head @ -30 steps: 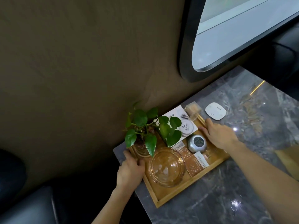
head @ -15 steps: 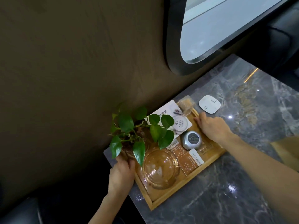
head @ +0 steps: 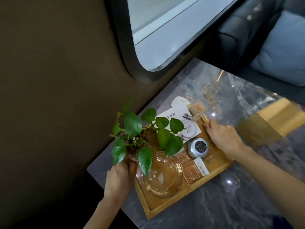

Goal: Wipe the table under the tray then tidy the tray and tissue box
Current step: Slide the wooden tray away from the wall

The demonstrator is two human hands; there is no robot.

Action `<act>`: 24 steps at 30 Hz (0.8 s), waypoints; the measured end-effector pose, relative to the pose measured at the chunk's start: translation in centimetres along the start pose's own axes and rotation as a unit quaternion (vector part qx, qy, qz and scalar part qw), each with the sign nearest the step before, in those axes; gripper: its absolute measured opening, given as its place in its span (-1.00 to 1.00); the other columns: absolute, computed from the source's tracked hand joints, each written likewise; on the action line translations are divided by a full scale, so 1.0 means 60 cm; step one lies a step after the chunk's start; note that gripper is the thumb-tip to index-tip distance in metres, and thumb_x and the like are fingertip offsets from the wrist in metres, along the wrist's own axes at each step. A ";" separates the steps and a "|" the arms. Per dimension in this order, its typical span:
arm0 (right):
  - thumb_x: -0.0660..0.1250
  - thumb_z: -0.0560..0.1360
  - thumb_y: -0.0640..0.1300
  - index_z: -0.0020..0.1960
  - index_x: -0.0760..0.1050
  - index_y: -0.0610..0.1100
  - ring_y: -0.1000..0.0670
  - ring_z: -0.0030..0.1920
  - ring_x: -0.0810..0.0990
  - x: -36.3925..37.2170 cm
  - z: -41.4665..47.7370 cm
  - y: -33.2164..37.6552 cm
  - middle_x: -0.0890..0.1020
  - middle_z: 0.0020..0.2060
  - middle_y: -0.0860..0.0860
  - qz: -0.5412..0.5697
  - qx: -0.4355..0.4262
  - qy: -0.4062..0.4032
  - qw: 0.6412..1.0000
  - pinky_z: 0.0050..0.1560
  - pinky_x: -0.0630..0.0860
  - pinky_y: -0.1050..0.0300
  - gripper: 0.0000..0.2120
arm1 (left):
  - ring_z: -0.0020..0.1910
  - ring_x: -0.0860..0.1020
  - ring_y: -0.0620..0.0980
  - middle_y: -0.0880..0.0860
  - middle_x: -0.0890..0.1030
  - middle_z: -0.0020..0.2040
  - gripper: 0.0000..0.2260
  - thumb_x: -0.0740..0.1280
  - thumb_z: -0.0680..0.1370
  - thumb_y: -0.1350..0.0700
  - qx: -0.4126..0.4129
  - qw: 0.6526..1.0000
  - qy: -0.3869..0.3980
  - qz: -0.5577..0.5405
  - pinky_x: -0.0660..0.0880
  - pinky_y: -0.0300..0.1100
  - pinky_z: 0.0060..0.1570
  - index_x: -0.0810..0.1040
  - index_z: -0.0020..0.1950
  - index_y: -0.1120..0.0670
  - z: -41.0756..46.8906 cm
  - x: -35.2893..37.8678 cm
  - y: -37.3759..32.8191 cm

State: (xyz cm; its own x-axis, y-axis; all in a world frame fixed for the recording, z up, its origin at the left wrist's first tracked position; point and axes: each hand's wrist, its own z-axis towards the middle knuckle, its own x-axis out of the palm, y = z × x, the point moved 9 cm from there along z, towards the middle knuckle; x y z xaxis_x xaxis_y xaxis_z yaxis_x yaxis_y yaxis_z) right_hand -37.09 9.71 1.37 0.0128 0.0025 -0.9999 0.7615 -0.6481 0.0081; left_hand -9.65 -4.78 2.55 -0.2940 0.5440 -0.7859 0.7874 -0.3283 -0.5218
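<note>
A wooden tray [head: 166, 207] lies on the grey marble table [head: 231, 195] near the wall. It carries a green potted plant [head: 140, 129], a glass ashtray [head: 162, 176], a silver round device [head: 198, 147], card packets [head: 194, 171] and a printed card [head: 181, 124]. My left hand [head: 119, 179] grips the tray's left edge under the plant's leaves. My right hand [head: 222, 138] holds the tray's right rim. A wooden tissue box [head: 270, 123] sits blurred at the right edge of the table.
A white flat pad [head: 179, 103] lies on the table behind the tray, partly hidden by it. A brown wall and a dark-framed window [head: 165, 38] stand behind. A dark sofa with a blue cushion [head: 283, 50] is at the far right.
Both hands have shifted the tray to the right along the table; it now partly hides the white pad. The tissue box has come further into view.
</note>
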 end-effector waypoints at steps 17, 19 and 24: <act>-0.02 0.60 0.04 0.02 0.34 -0.20 -0.24 -0.08 0.62 0.050 -0.293 -0.260 0.66 -0.11 -0.22 0.049 0.254 0.102 0.961 -0.11 0.52 -0.07 -0.68 | 0.00 0.60 0.28 0.26 0.63 0.01 -0.62 0.13 0.58 0.11 0.149 0.974 0.147 0.087 0.49 0.09 -0.02 0.15 0.31 0.26 -0.024 0.228 -0.136; -0.02 0.60 0.04 0.04 0.34 -0.21 -0.25 -0.09 0.63 0.057 -0.302 -0.270 0.66 -0.12 -0.23 0.042 0.255 0.099 0.961 -0.11 0.53 -0.09 -0.67 | 0.01 0.59 0.29 0.26 0.62 0.03 -0.63 0.14 0.58 0.11 0.151 0.973 0.151 0.087 0.48 0.09 -0.02 0.15 0.31 0.25 -0.022 0.237 -0.146; -0.04 0.60 0.05 0.05 0.34 -0.21 -0.26 -0.09 0.63 0.069 -0.298 -0.281 0.66 -0.11 -0.22 0.057 0.267 0.101 0.957 -0.14 0.50 -0.07 -0.66 | 0.04 0.58 0.30 0.27 0.61 0.05 -0.72 0.16 0.58 0.07 0.150 0.971 0.148 0.115 0.48 0.07 -0.03 0.26 0.17 0.22 -0.003 0.241 -0.166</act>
State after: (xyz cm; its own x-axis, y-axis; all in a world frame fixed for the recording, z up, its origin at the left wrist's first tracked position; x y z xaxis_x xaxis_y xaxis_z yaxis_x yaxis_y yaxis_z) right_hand -38.27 34.25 -2.72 0.2421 0.0217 -0.9700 0.3090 -0.9494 0.0559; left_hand -21.61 6.50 -3.56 0.0743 0.6142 -0.7856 0.6078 -0.6524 -0.4526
